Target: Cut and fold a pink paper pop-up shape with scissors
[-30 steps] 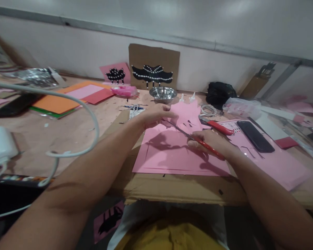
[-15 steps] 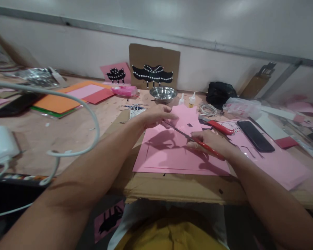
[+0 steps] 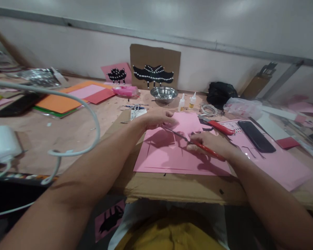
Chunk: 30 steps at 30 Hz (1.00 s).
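Note:
My left hand [image 3: 159,119] pinches the left edge of a small cut piece of pink paper [image 3: 186,119], which is raised above the table. My right hand [image 3: 214,143] is closed around red-handled scissors [image 3: 207,149]. Their dark blades slant up and left, along the near edge of the piece, with the tip close to my left fingers. Whether the blades are parted I cannot tell. Beneath both hands, larger pink sheets [image 3: 164,161] lie on a piece of cardboard [image 3: 177,189].
Red-handled pliers or cutters [image 3: 221,127] and a black phone [image 3: 256,136] lie to the right. Farther back are a steel bowl [image 3: 163,94], two small glue bottles [image 3: 187,102] and beaded black cutouts [image 3: 153,75] on cardboard. A white cable [image 3: 94,121] loops at left.
The raised pink paper piece has turned and dropped lower, and the glue bottle behind it shows more. My left hand has shifted slightly down; the scissors stay nearly in place.

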### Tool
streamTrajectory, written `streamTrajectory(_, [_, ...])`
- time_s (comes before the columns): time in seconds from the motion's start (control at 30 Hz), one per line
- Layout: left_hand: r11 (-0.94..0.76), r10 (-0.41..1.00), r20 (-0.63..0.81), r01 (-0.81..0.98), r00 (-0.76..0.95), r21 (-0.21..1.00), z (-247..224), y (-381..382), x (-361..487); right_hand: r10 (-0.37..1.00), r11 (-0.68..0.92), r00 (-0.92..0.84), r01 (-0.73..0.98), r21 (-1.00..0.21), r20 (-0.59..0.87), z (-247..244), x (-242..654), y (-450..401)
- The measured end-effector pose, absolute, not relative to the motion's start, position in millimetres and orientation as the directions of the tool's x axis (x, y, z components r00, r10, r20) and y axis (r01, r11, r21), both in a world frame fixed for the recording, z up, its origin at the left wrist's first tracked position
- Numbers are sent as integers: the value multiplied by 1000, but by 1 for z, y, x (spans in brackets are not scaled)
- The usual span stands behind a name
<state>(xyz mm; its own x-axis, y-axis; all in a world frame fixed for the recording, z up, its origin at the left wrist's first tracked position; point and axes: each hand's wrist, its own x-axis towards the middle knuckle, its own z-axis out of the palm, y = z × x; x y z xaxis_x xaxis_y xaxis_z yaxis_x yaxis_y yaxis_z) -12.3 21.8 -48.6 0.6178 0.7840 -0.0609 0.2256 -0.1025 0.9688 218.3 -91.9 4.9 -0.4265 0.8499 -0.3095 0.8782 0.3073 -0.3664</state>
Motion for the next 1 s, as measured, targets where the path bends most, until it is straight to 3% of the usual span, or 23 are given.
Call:
streamTrajectory(0.3, [-134, 678, -128, 293, 724, 947, -49, 20, -9, 796, 368, -515, 828, -423, -318, 1, 226, -88])
streamTrajectory(0.6, [-202, 679, -138, 364, 721, 909, -54, 23, -10, 753, 364, -559, 794, -487, -347, -1, 229, -87])
streamTrajectory(1.0, [-229, 684, -98, 341, 722, 912, -51, 20, -10, 753, 344, -545, 804, -485, -369, 0, 228, -88])
